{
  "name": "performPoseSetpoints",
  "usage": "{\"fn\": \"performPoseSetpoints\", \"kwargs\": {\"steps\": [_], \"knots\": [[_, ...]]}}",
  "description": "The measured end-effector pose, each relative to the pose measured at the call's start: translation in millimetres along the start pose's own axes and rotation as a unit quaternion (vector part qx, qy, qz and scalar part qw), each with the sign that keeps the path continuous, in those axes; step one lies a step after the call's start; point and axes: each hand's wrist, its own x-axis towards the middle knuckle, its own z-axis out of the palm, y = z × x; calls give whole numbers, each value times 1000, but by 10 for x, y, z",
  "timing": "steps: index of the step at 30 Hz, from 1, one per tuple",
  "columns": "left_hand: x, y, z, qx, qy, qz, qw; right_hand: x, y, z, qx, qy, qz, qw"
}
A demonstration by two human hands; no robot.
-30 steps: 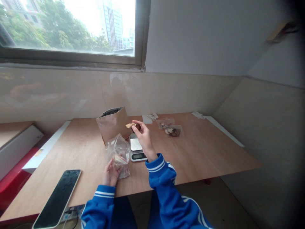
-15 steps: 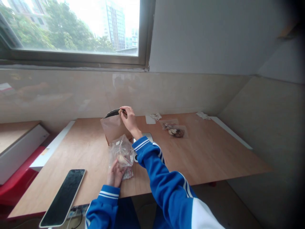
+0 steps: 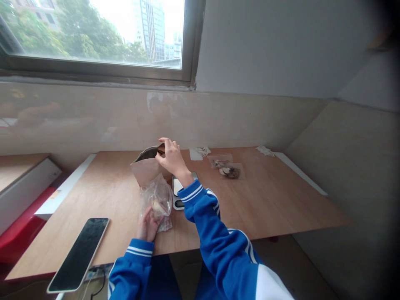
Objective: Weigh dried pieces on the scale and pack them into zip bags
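My left hand (image 3: 149, 223) is closed around the lower part of a clear plastic bag (image 3: 161, 187), which stands open at the top with pale pieces inside. Above and behind it, my right hand (image 3: 174, 157) pinches a small brown piece (image 3: 161, 148) at the mouth of a brown paper bag (image 3: 146, 171). That bag stands upright and open; its contents are hidden. Partly covered by my right wrist, a small digital scale (image 3: 178, 204) lies on the table.
Two clear packets (image 3: 231, 171) with dark and pale dried pieces lie at the back. Beside them are a white card (image 3: 196, 155) and crumpled tissue (image 3: 203, 151). Another tissue (image 3: 265, 151) lies farther right. A phone (image 3: 79, 254) overhangs the wooden table's (image 3: 265, 200) front left edge.
My right hand has shifted slightly to the right, still pinching a brown piece at the paper bag's mouth. More of the scale shows now. My left hand keeps its hold on the plastic bag.
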Motion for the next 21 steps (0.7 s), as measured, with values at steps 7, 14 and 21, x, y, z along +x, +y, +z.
{"fn": "performPoseSetpoints", "kwargs": {"steps": [7, 14, 21], "knots": [[-12, 3, 15, -4, -2, 4, 1000, -83, 12, -124, 11, -47, 10, 999], [-15, 0, 15, -9, 1, -4, 1000, -205, -5, -83, 34, -47, -2, 998], [9, -5, -41, 0, -20, 0, 1000, -228, 11, 15, 4, -32, -10, 999]]}}
